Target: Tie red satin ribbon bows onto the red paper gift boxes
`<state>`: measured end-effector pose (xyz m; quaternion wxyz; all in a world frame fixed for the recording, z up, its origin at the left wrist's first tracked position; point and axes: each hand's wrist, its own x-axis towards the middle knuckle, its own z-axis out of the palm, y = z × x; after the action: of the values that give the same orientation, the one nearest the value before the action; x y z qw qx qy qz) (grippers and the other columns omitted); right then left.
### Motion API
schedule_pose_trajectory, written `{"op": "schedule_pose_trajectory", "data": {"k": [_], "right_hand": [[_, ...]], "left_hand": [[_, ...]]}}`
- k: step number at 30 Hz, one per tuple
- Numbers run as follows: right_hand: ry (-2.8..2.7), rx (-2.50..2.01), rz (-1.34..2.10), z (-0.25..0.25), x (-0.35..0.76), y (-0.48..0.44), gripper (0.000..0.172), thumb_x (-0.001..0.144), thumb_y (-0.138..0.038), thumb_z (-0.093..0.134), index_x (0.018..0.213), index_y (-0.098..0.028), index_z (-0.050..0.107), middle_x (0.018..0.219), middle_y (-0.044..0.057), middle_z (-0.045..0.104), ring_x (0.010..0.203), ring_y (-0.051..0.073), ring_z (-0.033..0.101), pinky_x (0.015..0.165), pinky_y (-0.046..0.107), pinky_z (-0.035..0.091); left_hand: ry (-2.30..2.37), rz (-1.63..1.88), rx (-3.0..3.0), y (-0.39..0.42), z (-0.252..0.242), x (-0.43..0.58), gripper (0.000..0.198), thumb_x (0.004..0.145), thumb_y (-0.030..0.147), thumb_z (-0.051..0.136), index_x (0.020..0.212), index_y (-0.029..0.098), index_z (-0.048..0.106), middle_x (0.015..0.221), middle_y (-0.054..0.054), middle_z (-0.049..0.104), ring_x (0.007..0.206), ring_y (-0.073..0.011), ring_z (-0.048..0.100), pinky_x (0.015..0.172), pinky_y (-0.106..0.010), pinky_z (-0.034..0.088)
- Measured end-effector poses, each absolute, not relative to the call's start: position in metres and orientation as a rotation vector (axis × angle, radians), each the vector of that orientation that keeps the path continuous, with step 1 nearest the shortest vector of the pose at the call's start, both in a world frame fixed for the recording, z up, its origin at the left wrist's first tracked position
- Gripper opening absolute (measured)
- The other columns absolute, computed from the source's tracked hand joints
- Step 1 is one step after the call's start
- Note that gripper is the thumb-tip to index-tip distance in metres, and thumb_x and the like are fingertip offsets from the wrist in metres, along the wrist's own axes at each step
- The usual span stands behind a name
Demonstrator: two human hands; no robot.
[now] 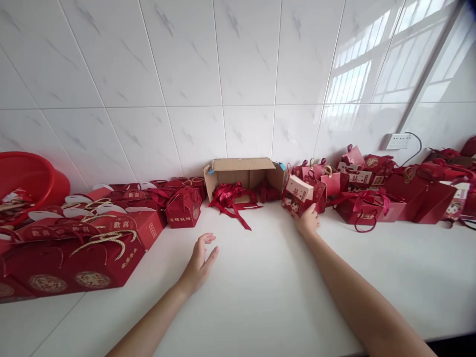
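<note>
Low in the frame the left hand (199,263) hovers open and empty over the bare white counter (260,297), fingers spread, near nothing. Farther up, right of centre, the right hand (307,222) closes its fingers on the bottom of a small red gift box (302,196) that stands tipped against the crowded gift bags (366,203) behind it. That low grip could let the box swing or drag a ribbon handle and topple its neighbours. At the wall, centre frame, a cardboard carton (241,173) lies on its side, red ribbons (232,198) spilling out. Upper left, a red basin (33,176); its contents are unclear.
</note>
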<state>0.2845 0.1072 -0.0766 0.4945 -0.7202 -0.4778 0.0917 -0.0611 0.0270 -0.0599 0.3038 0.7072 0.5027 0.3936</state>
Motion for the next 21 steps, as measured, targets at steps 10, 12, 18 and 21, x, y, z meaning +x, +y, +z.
{"op": "schedule_pose_trajectory", "data": {"k": [10,12,18,21], "right_hand": [[-1.502,-1.718,0.025,-0.078,0.219,0.088,0.070,0.085,-0.046,0.044,0.146,-0.019,0.021,0.156,0.008,-0.002,0.142,0.031,-0.007,0.112,0.054,0.007],[-1.893,-1.602,0.183,-0.081,0.194,0.083,0.067,0.086,-0.048,0.044,0.144,-0.018,0.029,0.155,0.012,0.011,0.142,0.035,0.002,0.111,0.057,0.010],[-2.253,-1.332,0.340,-0.076,0.170,0.066,0.034,0.088,-0.025,0.042,0.112,-0.014,0.063,0.121,0.014,0.060,0.113,0.025,0.055,0.099,0.039,0.040],[-2.346,-1.185,0.371,-0.067,0.158,0.044,0.031,0.083,-0.013,0.042,0.100,-0.018,0.068,0.102,0.009,0.068,0.096,0.022,0.062,0.088,0.034,0.047]], "left_hand": [[1.387,1.034,1.921,0.032,-0.066,-0.066,0.049,0.085,0.043,0.050,0.127,0.027,0.031,0.136,-0.011,0.037,0.128,-0.0269,0.034,0.107,-0.048,0.026],[1.419,1.002,1.954,0.035,-0.071,-0.068,0.050,0.085,0.042,0.049,0.128,0.026,0.029,0.137,-0.011,0.035,0.128,-0.0266,0.035,0.107,-0.049,0.028],[1.460,0.931,2.189,0.035,-0.074,-0.067,0.043,0.087,0.036,0.046,0.127,0.027,0.034,0.132,-0.011,0.042,0.124,-0.0282,0.041,0.098,-0.048,0.040],[1.404,0.909,2.331,0.030,-0.069,-0.064,0.046,0.084,0.029,0.049,0.129,0.026,0.038,0.133,-0.009,0.045,0.127,-0.0272,0.038,0.105,-0.047,0.034]]}}
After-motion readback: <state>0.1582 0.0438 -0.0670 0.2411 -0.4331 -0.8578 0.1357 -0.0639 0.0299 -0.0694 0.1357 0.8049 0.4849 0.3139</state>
